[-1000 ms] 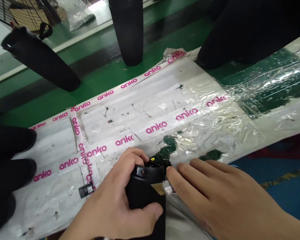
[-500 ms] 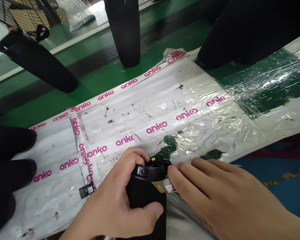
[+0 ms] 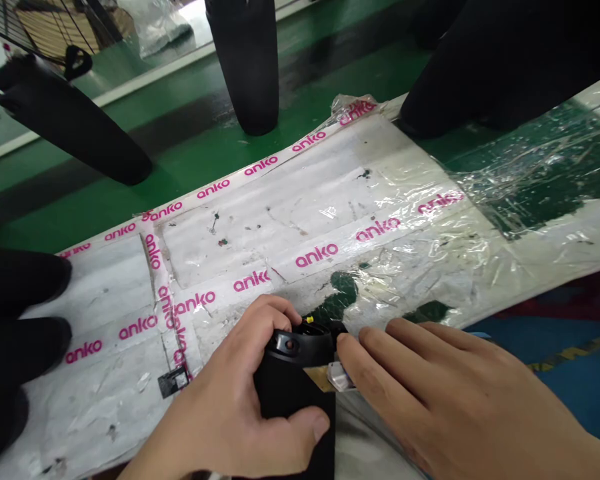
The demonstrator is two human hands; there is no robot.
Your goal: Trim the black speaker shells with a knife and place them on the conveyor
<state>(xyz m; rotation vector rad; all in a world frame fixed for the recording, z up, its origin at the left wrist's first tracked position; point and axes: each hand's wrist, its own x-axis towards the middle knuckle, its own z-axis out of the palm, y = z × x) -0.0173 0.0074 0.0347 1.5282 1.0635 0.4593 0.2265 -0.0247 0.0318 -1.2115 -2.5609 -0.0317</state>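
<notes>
My left hand (image 3: 230,407) wraps round the upper end of a black tube-shaped housing (image 3: 290,385), its thumb lying across the near side and its fingers at the rim. At the top is a glossy black collar (image 3: 303,350) with a small round hole; inside its opening shows a little yellow connector (image 3: 309,320). My right hand (image 3: 445,393) is bent against the right side of the collar, its thumb out of sight. Below its index fingertip juts a shiny, silvery piece (image 3: 339,377) beside a tan strip (image 3: 320,377); what these are is unclear.
A bench (image 3: 260,227) covered in white sheeting and pink-lettered "anko" tape spans the view. Similar black housings (image 3: 245,73) stand on the green surface (image 3: 180,153) beyond; others lie at left (image 3: 25,287). A black square label (image 3: 173,381) sits near my left wrist.
The view shifts slightly. Both hands keep nearly the same place on the housing, with the right hand a touch lower and to the right.
</notes>
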